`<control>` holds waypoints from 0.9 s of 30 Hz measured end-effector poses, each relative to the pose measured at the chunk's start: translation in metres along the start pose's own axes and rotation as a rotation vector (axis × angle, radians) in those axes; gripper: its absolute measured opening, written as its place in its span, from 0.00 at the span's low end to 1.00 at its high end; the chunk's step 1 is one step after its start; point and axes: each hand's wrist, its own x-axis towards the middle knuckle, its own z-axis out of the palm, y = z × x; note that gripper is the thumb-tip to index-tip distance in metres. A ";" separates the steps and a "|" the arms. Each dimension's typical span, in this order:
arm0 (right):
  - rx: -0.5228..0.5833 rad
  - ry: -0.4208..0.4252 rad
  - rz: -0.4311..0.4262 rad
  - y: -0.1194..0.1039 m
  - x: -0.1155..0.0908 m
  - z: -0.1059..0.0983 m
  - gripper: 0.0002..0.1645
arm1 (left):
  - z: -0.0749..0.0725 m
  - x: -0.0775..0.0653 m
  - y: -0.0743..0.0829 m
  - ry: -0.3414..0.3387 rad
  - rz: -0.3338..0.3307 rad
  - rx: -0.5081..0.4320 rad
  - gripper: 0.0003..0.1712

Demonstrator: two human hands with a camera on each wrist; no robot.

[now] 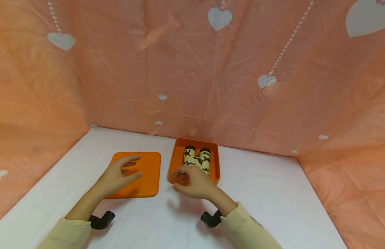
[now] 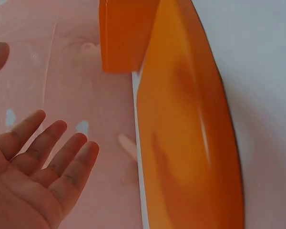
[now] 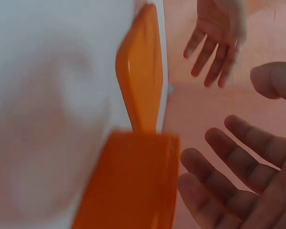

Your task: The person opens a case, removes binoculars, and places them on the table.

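Binoculars (image 1: 197, 160) in box (image 1: 178, 155), lid (image 1: 148, 173) left of box, both on table (image 1: 260, 193)

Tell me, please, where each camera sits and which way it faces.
Head: on the head, facing forward and down at camouflage binoculars in an orange box, an orange lid, left hand, right hand and sleeves.
Left wrist: on that wrist, facing along the lid toward the box; the left hand shows.
Right wrist: on that wrist, facing the box's outside, lid beyond; both hands show.
Both wrist views share the box and lid.

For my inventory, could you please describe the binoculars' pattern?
The binoculars are cream with dark camouflage patches, clearest in the head view.
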 end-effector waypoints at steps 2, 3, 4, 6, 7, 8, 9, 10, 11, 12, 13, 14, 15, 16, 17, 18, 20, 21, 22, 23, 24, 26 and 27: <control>-0.043 0.017 -0.006 0.005 0.000 -0.009 0.20 | 0.006 0.006 0.004 -0.007 -0.003 -0.008 0.34; -0.065 0.023 -0.006 0.007 0.000 -0.013 0.20 | 0.008 0.008 0.006 -0.010 -0.003 -0.011 0.35; -0.080 0.026 0.000 0.009 0.000 -0.018 0.20 | 0.011 0.011 0.007 -0.016 -0.005 -0.016 0.36; -0.107 0.023 0.021 0.012 0.001 -0.026 0.20 | 0.017 0.016 0.011 -0.026 -0.009 -0.025 0.37; -0.127 0.022 0.028 0.014 0.001 -0.029 0.21 | 0.020 0.018 0.012 -0.033 -0.010 -0.033 0.38; -0.152 0.019 0.042 0.016 0.002 -0.033 0.22 | 0.023 0.020 0.013 -0.042 -0.011 -0.050 0.38; -0.174 0.012 0.058 0.018 0.003 -0.036 0.23 | 0.026 0.023 0.014 -0.052 -0.017 -0.064 0.39; -0.198 0.006 0.072 0.020 0.003 -0.039 0.24 | 0.029 0.025 0.015 -0.062 -0.025 -0.078 0.40; -0.216 0.001 0.083 0.022 0.004 -0.041 0.26 | 0.032 0.027 0.016 -0.072 -0.035 -0.091 0.41; -0.236 -0.003 0.095 0.024 0.005 -0.043 0.27 | 0.035 0.030 0.018 -0.081 -0.046 -0.100 0.41; -0.252 -0.007 0.105 0.026 0.006 -0.045 0.28 | 0.038 0.032 0.018 -0.088 -0.059 -0.109 0.42; -0.265 -0.013 0.117 0.029 0.008 -0.046 0.29 | 0.041 0.034 0.019 -0.094 -0.071 -0.112 0.43; -0.273 -0.018 0.127 0.031 0.009 -0.048 0.30 | 0.044 0.037 0.019 -0.099 -0.081 -0.110 0.43; -0.285 -0.020 0.136 0.033 0.010 -0.049 0.31 | 0.046 0.039 0.020 -0.102 -0.084 -0.114 0.44; -0.296 -0.024 0.146 0.035 0.012 -0.049 0.32 | 0.049 0.041 0.020 -0.104 -0.086 -0.119 0.44; -0.306 -0.030 0.155 0.038 0.014 -0.050 0.33 | 0.052 0.042 0.021 -0.105 -0.085 -0.121 0.44; -0.329 -0.034 0.163 0.042 0.017 -0.051 0.36 | 0.057 0.046 0.021 -0.106 -0.089 -0.134 0.45; -0.337 -0.038 0.166 0.044 0.018 -0.051 0.37 | 0.059 0.047 0.021 -0.105 -0.092 -0.140 0.45; -0.345 -0.040 0.168 0.047 0.019 -0.051 0.38 | 0.062 0.048 0.021 -0.104 -0.095 -0.146 0.46; -0.349 -0.043 0.170 0.048 0.020 -0.051 0.39 | 0.064 0.049 0.021 -0.103 -0.099 -0.147 0.46; -0.349 -0.046 0.170 0.050 0.022 -0.051 0.39 | 0.067 0.050 0.021 -0.101 -0.102 -0.148 0.46; -0.353 -0.054 0.180 0.054 0.024 -0.051 0.41 | 0.071 0.052 0.021 -0.092 -0.107 -0.152 0.48; -0.355 -0.058 0.186 0.056 0.025 -0.051 0.41 | 0.074 0.053 0.022 -0.085 -0.110 -0.151 0.49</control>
